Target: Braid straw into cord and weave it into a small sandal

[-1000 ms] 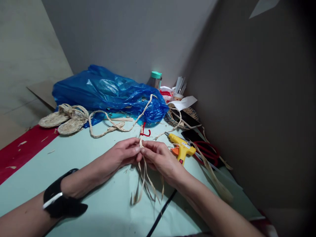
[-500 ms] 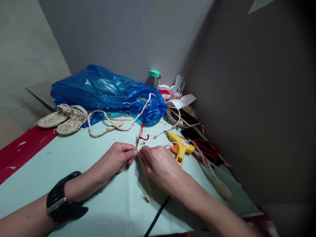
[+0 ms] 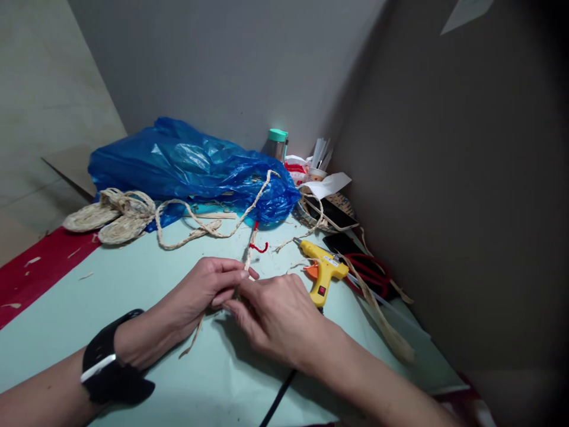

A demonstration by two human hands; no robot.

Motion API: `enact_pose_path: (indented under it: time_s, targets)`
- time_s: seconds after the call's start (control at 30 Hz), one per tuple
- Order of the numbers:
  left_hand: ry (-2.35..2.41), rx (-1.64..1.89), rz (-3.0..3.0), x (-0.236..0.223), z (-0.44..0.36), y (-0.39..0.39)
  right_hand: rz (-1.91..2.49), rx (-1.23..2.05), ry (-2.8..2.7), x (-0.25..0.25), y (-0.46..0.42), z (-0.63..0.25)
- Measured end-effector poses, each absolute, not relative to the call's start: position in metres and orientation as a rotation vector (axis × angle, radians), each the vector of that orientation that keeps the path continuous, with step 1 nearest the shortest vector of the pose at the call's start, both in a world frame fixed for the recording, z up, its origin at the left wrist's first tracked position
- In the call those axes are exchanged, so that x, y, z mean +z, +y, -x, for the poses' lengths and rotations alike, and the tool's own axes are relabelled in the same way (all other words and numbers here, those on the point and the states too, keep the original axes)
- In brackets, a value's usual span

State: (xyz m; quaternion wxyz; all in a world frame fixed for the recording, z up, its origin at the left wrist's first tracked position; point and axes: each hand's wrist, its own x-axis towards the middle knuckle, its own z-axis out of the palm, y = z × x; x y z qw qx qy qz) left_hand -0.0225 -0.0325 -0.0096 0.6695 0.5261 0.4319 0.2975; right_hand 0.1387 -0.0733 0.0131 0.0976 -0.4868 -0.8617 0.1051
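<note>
My left hand (image 3: 220, 280) is closed on a pale straw braid (image 3: 249, 255), pinching it between thumb and fingers. A red string (image 3: 260, 248) is tied round the braid just beyond my fingertips, and its upper end runs toward the blue bag. My right hand (image 3: 278, 314) presses against the left one, fingers closed at the braid's near end; the straw strands it grips are mostly hidden. From under my left hand a thin straw strand (image 3: 192, 341) trails onto the table. Right of my hands lies a yellow glue gun (image 3: 328, 268).
A blue plastic bag (image 3: 178, 157) fills the back, with straw sandals (image 3: 122, 228) and a long braided cord (image 3: 195, 237) before it. At right are red-handled scissors (image 3: 371, 267), a bundle of straw fibre (image 3: 384, 326) and a phone (image 3: 335, 213). A bottle (image 3: 277, 145) stands behind.
My right hand has shifted left, under my left fingers. The wide strand that hung below it is out of sight, while a thin strand now shows beneath my left hand.
</note>
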Motion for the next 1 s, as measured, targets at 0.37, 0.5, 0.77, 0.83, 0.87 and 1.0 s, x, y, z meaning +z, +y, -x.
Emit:
enact_pose_path:
  time_s: [0.37, 0.5, 0.77, 0.83, 0.87, 1.0]
  targets:
    - [0.944, 0.624, -1.254, -0.012, 0.018, -0.034, 1.410, 0.961, -2.023, -0.001, -0.051, -0.153]
    - [0.968, 0.601, -1.365, -0.007, 0.018, -0.036, 1.387, 0.989, -1.978, -0.006, -0.050, -0.149]
    - [1.220, 0.604, -1.790, 0.011, 0.031, -0.036, 1.340, 1.031, -1.827, -0.007, -0.054, -0.156]
    - [1.226, 0.559, -1.937, 0.015, 0.030, -0.040, 1.319, 1.068, -1.792, -0.008, -0.054, -0.157]
    - [1.194, 0.531, -1.978, 0.017, 0.028, -0.043, 1.301, 1.095, -1.782, -0.008, -0.053, -0.157]
    - [1.109, 0.534, -2.211, 0.013, 0.021, -0.056, 1.242, 1.214, -1.744, -0.006, -0.054, -0.157]
